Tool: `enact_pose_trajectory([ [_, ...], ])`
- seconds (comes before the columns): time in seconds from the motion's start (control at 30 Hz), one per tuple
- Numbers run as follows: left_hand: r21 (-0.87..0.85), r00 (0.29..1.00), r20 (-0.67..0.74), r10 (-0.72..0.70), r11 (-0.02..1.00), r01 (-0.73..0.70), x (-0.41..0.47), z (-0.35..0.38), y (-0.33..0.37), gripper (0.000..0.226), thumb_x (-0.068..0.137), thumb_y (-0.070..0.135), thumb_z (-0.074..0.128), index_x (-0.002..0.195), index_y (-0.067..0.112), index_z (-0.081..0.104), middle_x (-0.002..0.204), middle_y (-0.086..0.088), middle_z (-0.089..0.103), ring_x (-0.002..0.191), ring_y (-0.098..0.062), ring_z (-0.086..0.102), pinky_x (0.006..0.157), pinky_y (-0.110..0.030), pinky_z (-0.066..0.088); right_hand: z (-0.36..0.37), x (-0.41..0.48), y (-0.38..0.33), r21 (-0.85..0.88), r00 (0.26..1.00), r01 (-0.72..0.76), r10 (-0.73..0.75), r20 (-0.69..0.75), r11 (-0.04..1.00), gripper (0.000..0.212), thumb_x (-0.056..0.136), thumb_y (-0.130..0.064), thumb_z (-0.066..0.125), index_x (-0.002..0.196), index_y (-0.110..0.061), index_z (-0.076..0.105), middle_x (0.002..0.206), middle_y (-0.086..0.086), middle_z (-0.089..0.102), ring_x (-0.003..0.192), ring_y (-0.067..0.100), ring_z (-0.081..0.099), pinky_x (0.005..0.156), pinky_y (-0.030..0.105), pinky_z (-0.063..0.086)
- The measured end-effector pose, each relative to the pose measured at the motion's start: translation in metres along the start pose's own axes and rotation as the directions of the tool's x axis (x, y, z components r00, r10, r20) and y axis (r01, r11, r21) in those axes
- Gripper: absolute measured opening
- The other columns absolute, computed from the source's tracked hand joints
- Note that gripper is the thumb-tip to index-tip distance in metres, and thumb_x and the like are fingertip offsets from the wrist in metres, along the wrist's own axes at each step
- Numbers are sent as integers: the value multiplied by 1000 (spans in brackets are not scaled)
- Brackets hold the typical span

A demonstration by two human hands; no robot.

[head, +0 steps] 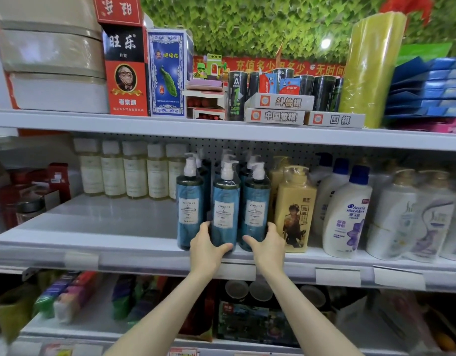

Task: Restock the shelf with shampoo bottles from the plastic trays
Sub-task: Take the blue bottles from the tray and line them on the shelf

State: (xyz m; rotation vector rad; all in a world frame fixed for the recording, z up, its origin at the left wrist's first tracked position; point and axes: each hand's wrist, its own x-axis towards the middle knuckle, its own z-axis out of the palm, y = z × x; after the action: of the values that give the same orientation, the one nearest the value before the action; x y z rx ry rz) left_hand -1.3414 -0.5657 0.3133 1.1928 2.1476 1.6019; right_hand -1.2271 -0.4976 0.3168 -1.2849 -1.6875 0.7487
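Left hand is curled round the foot of the middle bottle, thumb across the front. Right hand holds the foot of the right bottle the same way, its fingers going in beside the yellow bottle. Both blue bottles stand upright at the front edge of the shelf, straight ahead of the hands, each equally near. I judge they only need straightening.

The left arm and the right arm, both bare, stretch forward side by side. The left hand curls its fingers and thumb round the low part of the middle blue bottle. The right hand grips the right blue bottle the same way.
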Motion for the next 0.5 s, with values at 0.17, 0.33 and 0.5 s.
enact_pose_trajectory([
  [0.17,12,1000,-5,30,999,-30,-3,2,1,76,75,19,80,138,13,37,138,-4,48,129,-19,43,103,-31,37,-4,0,1,12,999,25,-26,44,1000,63,86,-22,71,140,-8,41,138,10,53,128,26,48,101,33,41],
  [0.33,27,999,36,26,999,-27,0,-3,-2,78,75,18,80,140,10,38,137,-7,52,128,-22,46,103,-32,39,1,-4,0,22,1000,17,-16,-12,1000,68,79,-25,78,134,-10,42,132,10,56,124,26,51,97,38,46],
  [0.5,18,999,20,31,999,-32,2,-1,-5,73,72,20,82,134,10,45,132,-7,57,124,-21,51,102,-34,43,2,-4,-1,3,999,-17,17,-33,1000,64,79,-28,77,130,-11,41,130,11,57,120,28,53,95,40,47],
])
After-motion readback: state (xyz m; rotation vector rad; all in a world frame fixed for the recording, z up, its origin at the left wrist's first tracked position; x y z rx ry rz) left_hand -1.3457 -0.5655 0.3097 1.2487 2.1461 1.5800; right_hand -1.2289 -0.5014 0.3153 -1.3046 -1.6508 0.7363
